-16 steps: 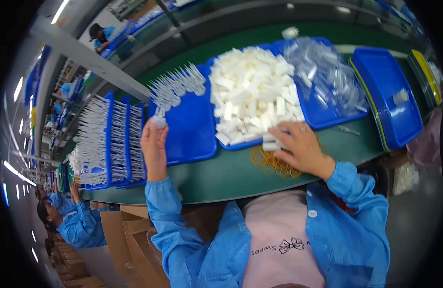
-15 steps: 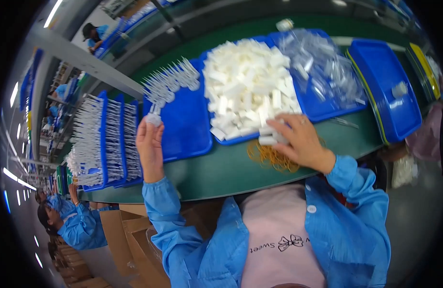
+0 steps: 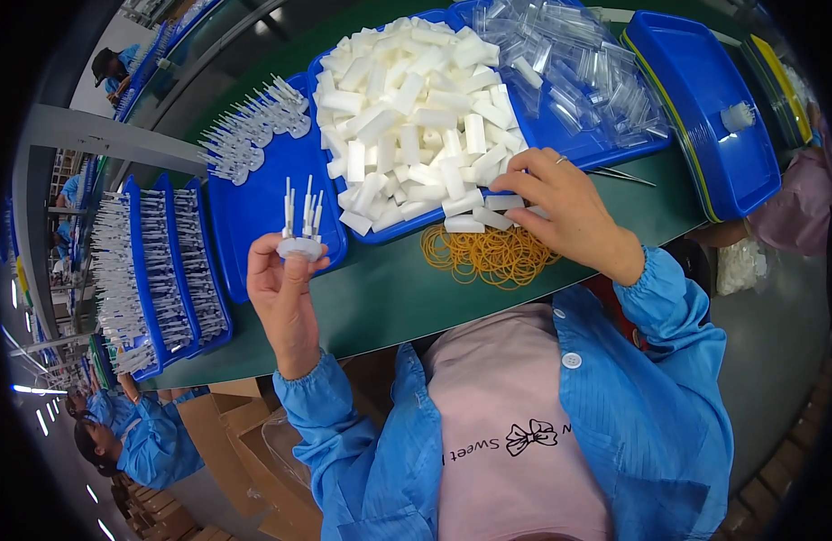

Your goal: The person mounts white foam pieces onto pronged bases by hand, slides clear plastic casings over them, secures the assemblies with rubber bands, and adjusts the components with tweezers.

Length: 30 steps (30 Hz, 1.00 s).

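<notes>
- My left hand (image 3: pixel 285 298) pinches a small white pronged part (image 3: pixel 301 236) by its round base, above the blue tray's (image 3: pixel 253 212) near edge; it looks light, thin, breakable.
- My right hand (image 3: pixel 565 212) closes on white blocks (image 3: pixel 488 219) at the middle tray's near corner; light, stiff.

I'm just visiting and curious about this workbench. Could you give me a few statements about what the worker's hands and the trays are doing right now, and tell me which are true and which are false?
1. The left hand holds up a small white round part with thin prongs. True.
2. The right hand is lifted high off the bench, holding nothing near it. False: it rests at the edge of the pile of white blocks, fingers on a few of them.
3. A heap of yellow rubber bands lies on the green bench surface. True.
4. The white blocks lie in a red tray. False: the tray is blue.
5. Clear plastic pieces fill the tray right of the blocks. True.
</notes>
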Each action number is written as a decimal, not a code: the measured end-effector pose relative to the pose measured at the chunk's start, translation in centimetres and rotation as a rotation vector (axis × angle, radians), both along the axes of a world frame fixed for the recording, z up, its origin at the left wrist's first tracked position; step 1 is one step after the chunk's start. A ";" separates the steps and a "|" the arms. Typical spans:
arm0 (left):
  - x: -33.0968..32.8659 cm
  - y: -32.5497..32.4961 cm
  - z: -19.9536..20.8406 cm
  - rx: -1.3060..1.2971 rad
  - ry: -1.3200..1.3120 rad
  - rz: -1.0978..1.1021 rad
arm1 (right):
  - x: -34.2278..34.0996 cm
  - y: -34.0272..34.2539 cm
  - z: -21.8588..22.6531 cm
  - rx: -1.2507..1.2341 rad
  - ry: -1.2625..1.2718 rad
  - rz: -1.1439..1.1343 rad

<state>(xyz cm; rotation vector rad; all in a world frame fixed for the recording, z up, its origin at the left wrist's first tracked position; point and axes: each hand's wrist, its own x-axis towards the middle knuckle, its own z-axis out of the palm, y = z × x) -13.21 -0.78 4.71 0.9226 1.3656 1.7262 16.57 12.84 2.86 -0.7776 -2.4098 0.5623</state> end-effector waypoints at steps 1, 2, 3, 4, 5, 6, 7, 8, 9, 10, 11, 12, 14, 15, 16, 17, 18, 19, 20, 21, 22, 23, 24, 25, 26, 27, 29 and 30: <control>0.4 0.0 -0.1 -0.003 0.000 -0.002 | -0.3 -0.2 0.1 0.046 -0.066 -0.011; 0.8 -0.1 -0.1 0.013 -0.024 -0.030 | -0.6 -0.3 -0.1 0.043 -0.066 -0.013; 1.1 0.0 -0.1 0.033 -0.046 -0.057 | -0.9 -0.1 -0.6 0.111 -0.094 -0.012; 1.6 0.0 0.0 0.024 -0.067 -0.043 | -1.2 0.0 -1.1 0.178 -0.123 -0.012; 1.9 0.0 -0.1 0.023 -0.066 -0.044 | -1.2 -0.1 -1.6 0.178 -0.122 -0.013; 2.1 0.0 -0.1 0.014 -0.069 -0.065 | -1.4 0.0 -2.1 0.223 -0.129 0.005; 2.3 -0.1 -0.1 0.004 -0.072 -0.086 | -1.4 0.1 -2.4 0.267 -0.136 0.023; 2.5 -0.1 -0.1 0.005 -0.072 -0.086 | -1.3 0.0 -2.3 0.268 -0.135 0.022; 2.7 -0.3 -0.1 0.001 -0.087 -0.092 | -1.2 0.0 -2.2 0.253 -0.093 0.019; 2.9 -0.4 -0.2 -0.003 -0.103 -0.097 | -1.0 0.0 -2.1 0.237 -0.050 0.014; 3.1 -0.6 -0.2 -0.008 -0.119 -0.103 | -0.8 0.1 -1.8 0.237 -0.051 0.016; 3.3 -0.8 -0.3 0.006 -0.130 -0.126 | -0.5 0.2 -1.4 0.107 0.045 0.000; 4.0 -1.3 -0.5 0.014 -0.110 -0.165 | -0.3 0.2 -1.1 -0.024 0.141 -0.017; 4.5 -1.6 -0.6 0.023 -0.091 -0.202 | -0.3 0.0 -1.1 -0.408 0.374 -0.043; 5.3 -1.8 -0.8 -0.021 -0.010 -0.182 | -0.2 -0.3 -1.0 -0.795 0.604 -0.068; 5.8 -2.0 -1.1 -0.019 0.038 -0.215 | -0.4 -0.5 -0.5 -0.795 0.604 -0.067; 6.5 -2.1 -1.2 -0.016 0.061 -0.232 | -0.6 -0.8 0.4 -0.946 0.740 -0.044; 7.4 -2.3 -1.2 -0.014 0.084 -0.249 | -0.8 -1.0 0.9 -1.096 0.878 -0.020; 8.1 -2.3 -0.9 -0.022 0.082 -0.282 | -0.8 -1.2 0.8 -1.096 0.879 -0.021; 8.4 -2.3 -1.0 0.012 0.141 -0.321 | -0.8 -1.4 0.6 -1.178 0.887 0.021; 8.9 -2.3 -1.0 0.008 0.118 -0.332 | -0.8 -1.6 0.5 -1.259 0.894 0.064; 9.4 -2.4 -1.1 0.004 0.096 -0.342 | -0.9 -1.9 0.6 -1.260 0.894 0.065; 9.7 -2.3 -1.1 0.002 0.096 -0.342 | -1.1 -2.1 0.6 -1.263 0.885 0.066; 10.0 -2.2 -1.1 -0.001 0.090 -0.349 | -1.3 -2.3 0.6 -1.266 0.876 0.068; 10.1 -2.1 -1.2 -0.003 0.083 -0.355 | -1.3 -2.5 0.5 -1.268 0.877 0.068; 10.1 -2.0 -1.2 -0.004 0.083 -0.357 | -1.3 -2.7 0.2 -1.279 0.879 0.063; 10.2 -1.9 -1.3 0.014 0.078 -0.361 | -1.2 -2.8 0.1 -1.290 0.882 0.057; 10.2 -1.9 -1.4 0.014 0.079 -0.361 | -1.2 -2.8 0.0 -1.306 0.877 0.056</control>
